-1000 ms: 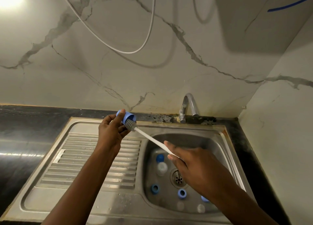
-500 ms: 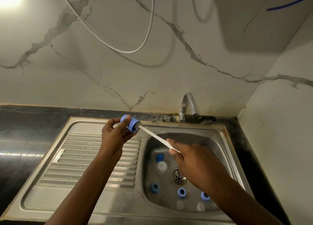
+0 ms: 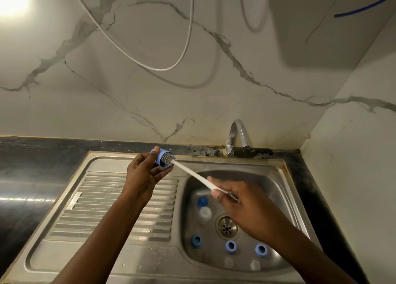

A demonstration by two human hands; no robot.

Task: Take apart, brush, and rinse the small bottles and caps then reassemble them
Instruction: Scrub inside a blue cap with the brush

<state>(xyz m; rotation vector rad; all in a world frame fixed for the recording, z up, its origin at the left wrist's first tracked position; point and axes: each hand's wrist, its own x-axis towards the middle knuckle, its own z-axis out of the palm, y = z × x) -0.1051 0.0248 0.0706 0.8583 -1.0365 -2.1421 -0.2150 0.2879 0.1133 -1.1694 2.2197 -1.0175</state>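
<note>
My left hand (image 3: 143, 174) pinches the blue cap (image 3: 159, 158) over the sink's back edge (image 3: 214, 157), ten o'clock from the drain (image 3: 226, 227), with the brush (image 3: 192, 173) head inside it. My right hand (image 3: 237, 204) grips the brush handle above the basin (image 3: 278, 189), where loose caps (image 3: 230, 245) and a small bottle (image 3: 205, 213) ring the drain.

Glossy steel sink (image 3: 137, 268), marble wall (image 3: 150, 103)

Brush (image 3: 194, 175) head inside hand-held cap (image 3: 161, 158)

White marble-veined walls (image 3: 150, 95) meet in a corner above a dark surface (image 3: 32, 176). A bright light (image 3: 10, 3) glows upper left; a white hose (image 3: 171, 65) droops.
</note>
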